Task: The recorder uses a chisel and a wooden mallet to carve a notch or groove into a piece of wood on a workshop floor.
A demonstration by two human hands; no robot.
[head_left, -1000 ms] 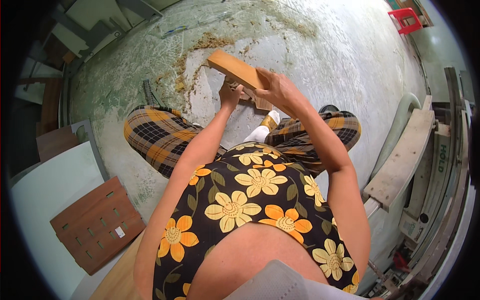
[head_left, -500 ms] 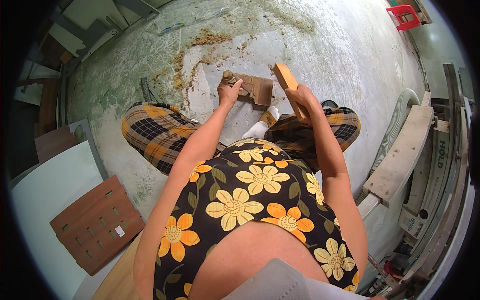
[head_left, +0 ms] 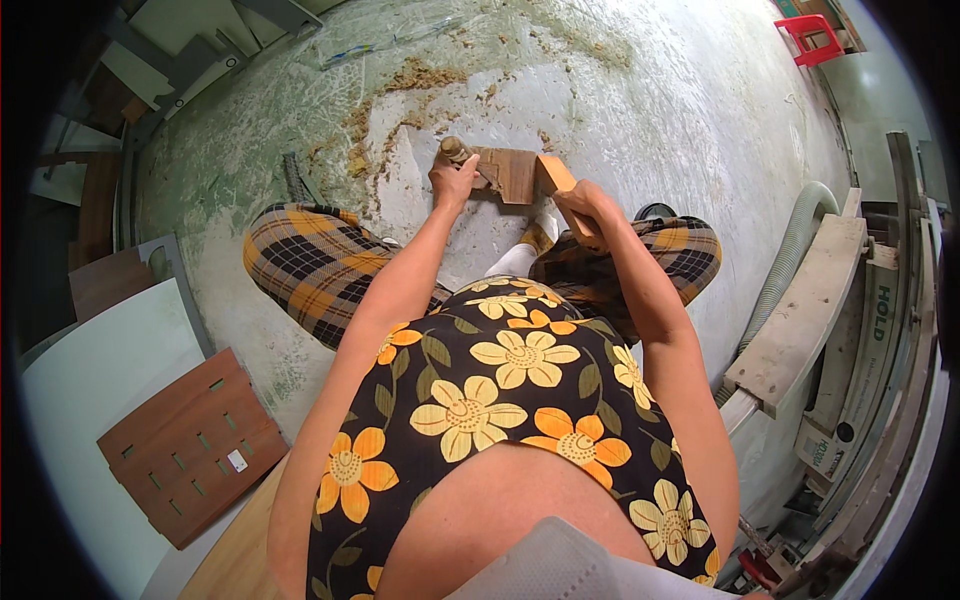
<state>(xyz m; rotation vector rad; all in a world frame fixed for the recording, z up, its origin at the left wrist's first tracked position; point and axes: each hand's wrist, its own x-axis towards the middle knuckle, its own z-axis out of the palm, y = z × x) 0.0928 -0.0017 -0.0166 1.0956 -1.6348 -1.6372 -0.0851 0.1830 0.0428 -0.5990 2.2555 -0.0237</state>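
My left hand [head_left: 453, 183] is closed around a thick, round-ended handle on a brown tool [head_left: 515, 175] with a broad, flat rectangular part. I cannot make out its exact kind. In my right hand [head_left: 590, 203] is a long, light-orange wooden block [head_left: 556, 174], gripped near its middle and tilted. The block's far end meets or nearly meets the right edge of the brown tool; whether they touch I cannot tell. Both hands are above the floor, between my bent, plaid-trousered knees. A white-socked foot [head_left: 515, 260] shows just below.
Brown shavings [head_left: 425, 75] lie scattered on the worn concrete floor [head_left: 680, 110]. A slotted brown panel [head_left: 195, 450] leans over a white board at left. To the right are a grey ribbed hose [head_left: 790, 265] and a long wooden beam [head_left: 800, 310]. A red stool [head_left: 810, 40] stands far right.
My right hand has moved left with the wooden block, bringing its end up to the brown tool's right edge. My left hand and the tool have shifted slightly left.
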